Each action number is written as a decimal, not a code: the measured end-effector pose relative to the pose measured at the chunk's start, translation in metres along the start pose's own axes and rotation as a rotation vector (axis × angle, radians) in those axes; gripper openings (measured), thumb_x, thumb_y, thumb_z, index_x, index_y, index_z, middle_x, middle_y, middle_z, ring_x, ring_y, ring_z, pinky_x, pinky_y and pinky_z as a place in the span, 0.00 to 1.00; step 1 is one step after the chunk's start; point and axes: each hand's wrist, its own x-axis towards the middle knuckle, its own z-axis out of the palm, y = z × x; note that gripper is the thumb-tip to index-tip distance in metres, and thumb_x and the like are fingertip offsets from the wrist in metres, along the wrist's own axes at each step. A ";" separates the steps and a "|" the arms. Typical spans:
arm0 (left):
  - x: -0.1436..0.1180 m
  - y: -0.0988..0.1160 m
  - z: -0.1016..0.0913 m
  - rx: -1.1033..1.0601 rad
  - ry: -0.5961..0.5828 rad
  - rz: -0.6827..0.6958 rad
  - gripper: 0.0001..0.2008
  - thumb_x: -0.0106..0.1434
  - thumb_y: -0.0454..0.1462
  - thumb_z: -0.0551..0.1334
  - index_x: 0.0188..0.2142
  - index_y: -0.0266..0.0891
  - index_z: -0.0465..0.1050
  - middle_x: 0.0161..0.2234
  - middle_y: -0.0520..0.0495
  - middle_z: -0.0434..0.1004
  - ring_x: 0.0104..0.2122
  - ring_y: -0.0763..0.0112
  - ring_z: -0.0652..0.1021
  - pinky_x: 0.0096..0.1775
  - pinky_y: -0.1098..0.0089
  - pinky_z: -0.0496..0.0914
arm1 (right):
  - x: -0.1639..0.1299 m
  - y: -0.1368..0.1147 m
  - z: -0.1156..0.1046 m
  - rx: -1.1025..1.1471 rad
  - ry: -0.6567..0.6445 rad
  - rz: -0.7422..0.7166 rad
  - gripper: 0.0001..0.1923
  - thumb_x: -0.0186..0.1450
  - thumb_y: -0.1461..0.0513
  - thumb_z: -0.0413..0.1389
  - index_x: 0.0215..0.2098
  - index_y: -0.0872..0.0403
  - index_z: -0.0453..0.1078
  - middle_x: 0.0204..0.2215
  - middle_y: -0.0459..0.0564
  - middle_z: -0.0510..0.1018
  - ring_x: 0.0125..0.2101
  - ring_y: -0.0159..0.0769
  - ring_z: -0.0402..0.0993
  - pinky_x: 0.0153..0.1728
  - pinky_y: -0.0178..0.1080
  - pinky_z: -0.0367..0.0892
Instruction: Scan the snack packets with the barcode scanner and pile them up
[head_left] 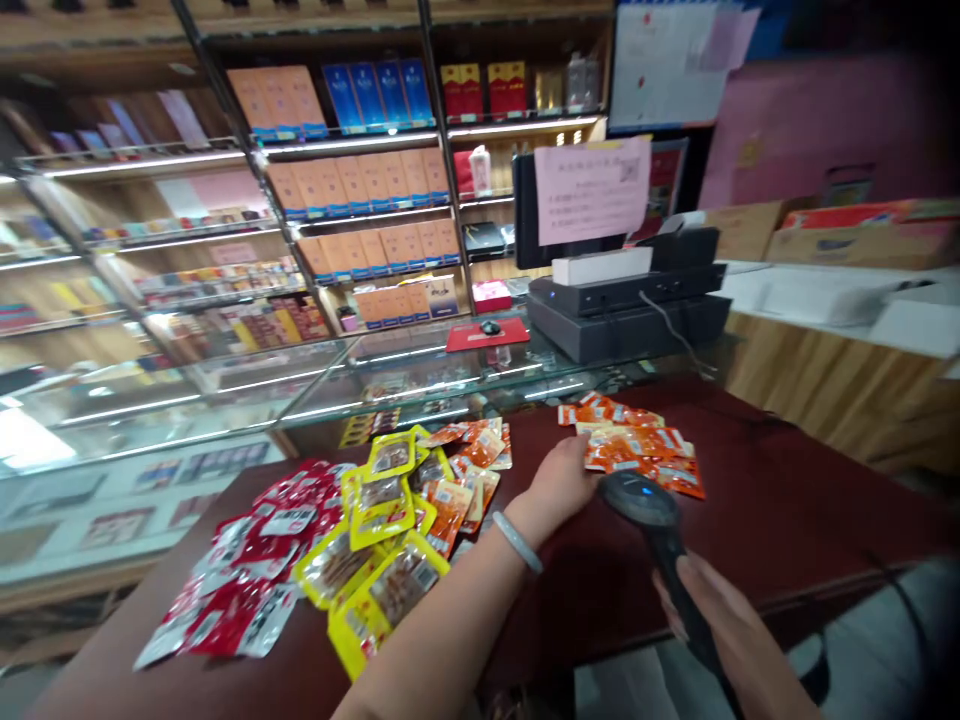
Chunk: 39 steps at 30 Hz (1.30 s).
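Observation:
My right hand point(724, 610) is wrapped round the handle of a black barcode scanner point(641, 500). A small blue light shows on the scanner's head, which is close to my left hand. My left hand point(562, 478), with a pale bangle point(517, 542) on the wrist, grips the near left end of an orange snack packet point(634, 443); its fingertips are partly hidden. That packet lies with several other orange packets on the dark red counter. Left of my forearm are more orange packets point(448, 510), yellow-edged clear snack packs point(382, 495) and red-and-white packets point(259, 570).
Behind the counter stand a cash register point(630, 315) and a monitor with a pink notice point(592, 190). A mouse point(490, 328) rests on a red pad atop the glass display case point(322, 385). Shelves of boxed goods point(367, 185) line the back wall.

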 end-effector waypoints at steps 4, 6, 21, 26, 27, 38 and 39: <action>-0.057 -0.020 -0.037 0.308 -0.019 -0.111 0.33 0.60 0.44 0.66 0.62 0.38 0.63 0.62 0.37 0.65 0.62 0.55 0.66 0.62 0.60 0.61 | -0.001 0.009 0.005 -0.066 0.047 0.094 0.28 0.54 0.44 0.67 0.47 0.49 0.75 0.36 0.49 0.85 0.37 0.45 0.81 0.33 0.37 0.75; -0.088 -0.034 -0.060 0.501 0.018 -0.283 0.30 0.59 0.45 0.66 0.59 0.39 0.66 0.58 0.38 0.70 0.58 0.54 0.70 0.58 0.59 0.63 | -0.002 0.014 0.011 -0.075 0.025 0.120 0.29 0.52 0.44 0.68 0.48 0.48 0.76 0.40 0.51 0.85 0.41 0.47 0.82 0.36 0.38 0.76; -0.138 -0.087 -0.113 0.863 0.035 -0.438 0.24 0.57 0.54 0.63 0.42 0.37 0.69 0.42 0.38 0.77 0.49 0.50 0.71 0.50 0.56 0.60 | -0.010 0.029 0.066 -0.059 -0.129 0.079 0.31 0.51 0.42 0.67 0.51 0.42 0.77 0.55 0.51 0.79 0.49 0.48 0.79 0.50 0.44 0.73; -0.118 -0.084 -0.110 0.825 0.076 -0.335 0.22 0.60 0.50 0.64 0.45 0.37 0.67 0.38 0.39 0.79 0.46 0.52 0.74 0.51 0.57 0.59 | -0.009 0.029 0.064 -0.058 -0.108 0.130 0.30 0.49 0.42 0.69 0.46 0.44 0.79 0.48 0.51 0.83 0.46 0.47 0.80 0.45 0.41 0.74; -0.112 -0.083 -0.109 0.812 0.097 -0.326 0.22 0.59 0.49 0.64 0.47 0.37 0.67 0.39 0.39 0.79 0.45 0.52 0.75 0.51 0.57 0.60 | -0.008 0.028 0.064 -0.060 -0.096 0.130 0.31 0.49 0.42 0.69 0.47 0.44 0.79 0.46 0.51 0.83 0.45 0.46 0.80 0.42 0.39 0.75; -0.058 -0.051 -0.063 0.372 0.059 -0.233 0.30 0.57 0.39 0.66 0.58 0.39 0.61 0.47 0.40 0.78 0.47 0.57 0.78 0.46 0.65 0.69 | 0.011 -0.005 0.068 -0.098 -0.247 -0.093 0.34 0.58 0.43 0.64 0.54 0.54 0.71 0.23 0.43 0.75 0.22 0.30 0.68 0.22 0.31 0.61; -0.055 -0.048 -0.059 0.356 0.057 -0.208 0.30 0.57 0.39 0.66 0.58 0.39 0.61 0.47 0.40 0.78 0.47 0.57 0.78 0.47 0.65 0.70 | 0.013 -0.007 0.065 -0.100 -0.244 -0.093 0.34 0.58 0.43 0.63 0.54 0.54 0.71 0.24 0.43 0.75 0.22 0.29 0.67 0.22 0.31 0.61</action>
